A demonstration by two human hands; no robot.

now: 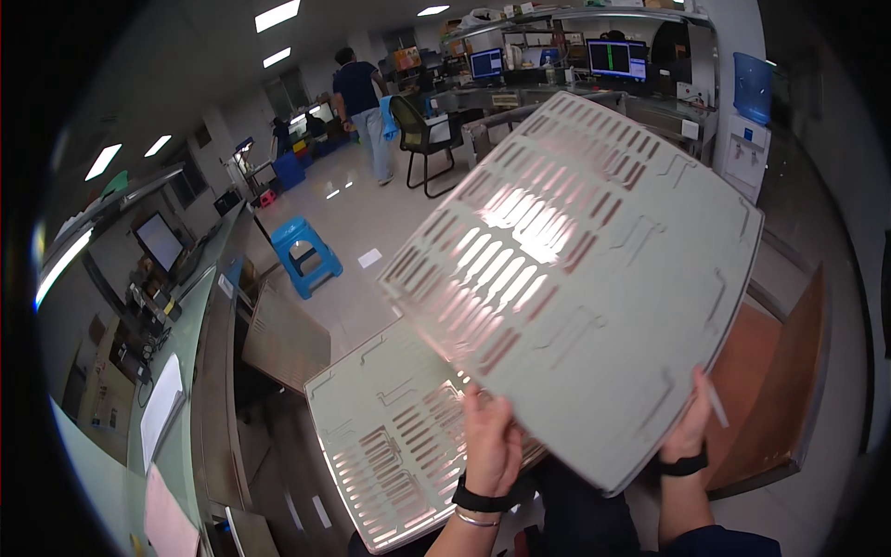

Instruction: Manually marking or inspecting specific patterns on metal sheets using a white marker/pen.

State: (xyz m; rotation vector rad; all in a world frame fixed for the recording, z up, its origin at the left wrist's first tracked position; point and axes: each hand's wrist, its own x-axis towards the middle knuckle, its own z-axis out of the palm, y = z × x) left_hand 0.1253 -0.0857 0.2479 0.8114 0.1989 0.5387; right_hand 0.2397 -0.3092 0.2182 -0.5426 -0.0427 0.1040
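Observation:
A large pale grey-green circuit panel (pixel 640 306) with rows of shiny coppery slots is tilted up in front of me. My left hand (pixel 492 446) is closed at its lower left edge, thumb and fingers pinching there. On the lower right edge my right hand (pixel 687 422) grips the same panel, its fingers partly hidden. Light glares off the middle slots. Below and to the left lies a second similar panel (pixel 371 371), partly covered by my left hand and the raised panel. Dark bands circle both wrists.
Brown boards in a metal-edged frame (pixel 789 390) stand at right. Another panel (pixel 288 339) leans by the left workbench (pixel 200 371), which holds papers (pixel 162 408). Beyond are a blue stool (pixel 304 255), a chair (pixel 425 139), a walking person (pixel 362 102) and a water dispenser (pixel 742 153).

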